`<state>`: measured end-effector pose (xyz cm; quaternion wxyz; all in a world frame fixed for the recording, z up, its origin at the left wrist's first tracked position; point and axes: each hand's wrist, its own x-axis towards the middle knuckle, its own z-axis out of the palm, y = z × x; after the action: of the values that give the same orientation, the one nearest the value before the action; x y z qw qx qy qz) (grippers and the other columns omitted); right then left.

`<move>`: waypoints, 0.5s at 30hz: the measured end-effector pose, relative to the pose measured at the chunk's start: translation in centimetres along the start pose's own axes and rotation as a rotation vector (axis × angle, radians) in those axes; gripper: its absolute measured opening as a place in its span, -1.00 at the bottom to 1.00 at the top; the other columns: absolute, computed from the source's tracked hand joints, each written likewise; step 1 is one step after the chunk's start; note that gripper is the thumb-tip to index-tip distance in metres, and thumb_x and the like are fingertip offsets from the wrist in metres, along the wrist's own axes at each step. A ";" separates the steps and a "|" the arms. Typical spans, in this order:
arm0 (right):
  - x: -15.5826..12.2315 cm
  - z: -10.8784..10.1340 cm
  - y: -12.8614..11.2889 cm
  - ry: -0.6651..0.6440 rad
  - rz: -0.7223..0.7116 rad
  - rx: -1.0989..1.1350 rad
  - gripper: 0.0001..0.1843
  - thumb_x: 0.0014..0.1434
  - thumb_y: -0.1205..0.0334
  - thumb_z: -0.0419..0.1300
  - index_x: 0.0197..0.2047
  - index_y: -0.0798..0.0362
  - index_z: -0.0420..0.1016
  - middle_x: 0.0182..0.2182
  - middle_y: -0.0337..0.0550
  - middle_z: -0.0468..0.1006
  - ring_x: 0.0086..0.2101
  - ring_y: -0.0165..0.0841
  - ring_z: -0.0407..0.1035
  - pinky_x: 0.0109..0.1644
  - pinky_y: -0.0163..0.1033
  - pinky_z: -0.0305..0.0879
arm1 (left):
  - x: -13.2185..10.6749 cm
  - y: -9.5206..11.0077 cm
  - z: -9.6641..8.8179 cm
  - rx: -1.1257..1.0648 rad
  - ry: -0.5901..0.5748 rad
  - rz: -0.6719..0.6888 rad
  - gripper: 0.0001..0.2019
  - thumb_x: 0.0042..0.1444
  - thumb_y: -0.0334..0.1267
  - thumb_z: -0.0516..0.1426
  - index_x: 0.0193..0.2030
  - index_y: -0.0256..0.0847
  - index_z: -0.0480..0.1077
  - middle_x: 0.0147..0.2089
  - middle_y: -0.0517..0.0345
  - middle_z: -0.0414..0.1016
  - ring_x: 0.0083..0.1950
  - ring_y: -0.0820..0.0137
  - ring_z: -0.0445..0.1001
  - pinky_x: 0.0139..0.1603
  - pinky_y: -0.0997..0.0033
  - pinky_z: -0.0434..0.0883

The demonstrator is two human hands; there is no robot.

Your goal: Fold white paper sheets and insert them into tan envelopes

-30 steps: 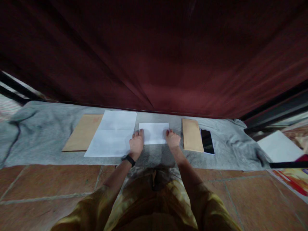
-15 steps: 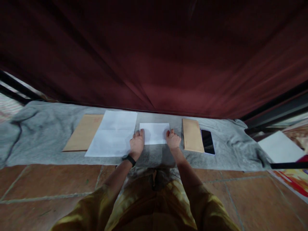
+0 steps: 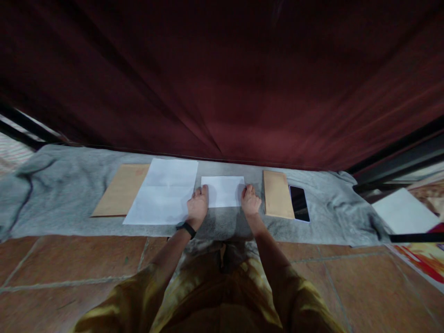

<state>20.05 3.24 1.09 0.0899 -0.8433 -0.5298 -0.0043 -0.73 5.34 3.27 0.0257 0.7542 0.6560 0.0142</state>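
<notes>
A small white rectangle of paper [image 3: 225, 192], which looks folded, lies flat on a grey cloth in front of me. My left hand [image 3: 198, 204] has its fingers curled in at the left edge of this paper. At the opposite edge, the closed fingers of my right hand [image 3: 251, 201] meet the paper's side. Fingertip detail is too small to make out fully. Just left of my left hand lies a larger white sheet [image 3: 163, 192] with a faint crease across it. It partly covers a brown envelope [image 3: 120, 190]. A narrower brown envelope [image 3: 278, 194] rests right of my right hand.
A phone [image 3: 299, 203] with a dark screen touches the narrow envelope's right side. The grey cloth [image 3: 333, 203] covers a long, narrow bench-like surface. Behind it hangs a dark red curtain [image 3: 222, 92]. At far right are a white sheet [image 3: 404, 212] and dark bars [image 3: 409, 157].
My right thumb has shifted from lying over the small paper to its right edge. My left hand stays in place, and the papers keep their places.
</notes>
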 end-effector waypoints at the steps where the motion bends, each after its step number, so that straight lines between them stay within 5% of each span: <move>1: 0.0 -0.1 0.0 -0.012 -0.003 -0.017 -0.61 0.49 0.20 -0.11 0.16 0.14 0.45 -0.16 0.16 0.58 -0.33 -0.29 0.54 -0.28 -0.25 0.39 | 0.0 0.0 0.0 0.001 0.002 0.001 -0.51 0.37 -0.46 -0.17 0.37 -0.26 0.24 0.05 -0.23 0.45 0.04 0.13 0.55 -0.14 0.24 0.55; 9: -0.1 -0.3 -0.1 -0.045 -0.042 -0.079 -0.61 0.49 0.25 -0.15 0.15 0.11 0.43 -0.07 0.19 0.57 -0.29 -0.29 0.56 -0.31 -0.28 0.37 | -1.0 0.2 -0.2 0.053 0.093 0.066 -0.53 0.36 -0.46 -0.13 0.35 -0.30 0.28 0.19 -0.33 0.42 0.16 0.05 0.47 0.03 0.07 0.50; 12: -0.1 -0.1 0.0 -0.039 -0.049 -0.076 -0.60 0.49 0.25 -0.17 0.13 0.11 0.44 -0.07 0.18 0.58 -0.29 -0.28 0.57 -0.32 -0.27 0.36 | -2.2 0.9 0.5 0.033 0.161 0.260 -0.49 0.34 -0.49 -0.13 0.39 -0.29 0.25 0.39 -0.29 0.29 0.38 0.03 0.29 0.29 -0.03 0.33; 15: -0.1 0.0 0.1 -0.017 -0.055 -0.059 -0.59 0.48 0.26 -0.17 0.13 0.11 0.45 -0.08 0.18 0.59 -0.30 -0.26 0.57 -0.32 -0.23 0.37 | -3.3 1.7 1.5 -0.061 0.167 0.443 -0.53 0.41 -0.30 -0.06 0.41 -0.17 0.25 0.50 -0.07 0.17 0.53 0.07 0.07 0.46 -0.05 0.13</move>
<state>20.07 3.09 1.09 0.0605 -0.8308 -0.5531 -0.0152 0.61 1.83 1.92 -0.0098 0.8747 0.4738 0.1016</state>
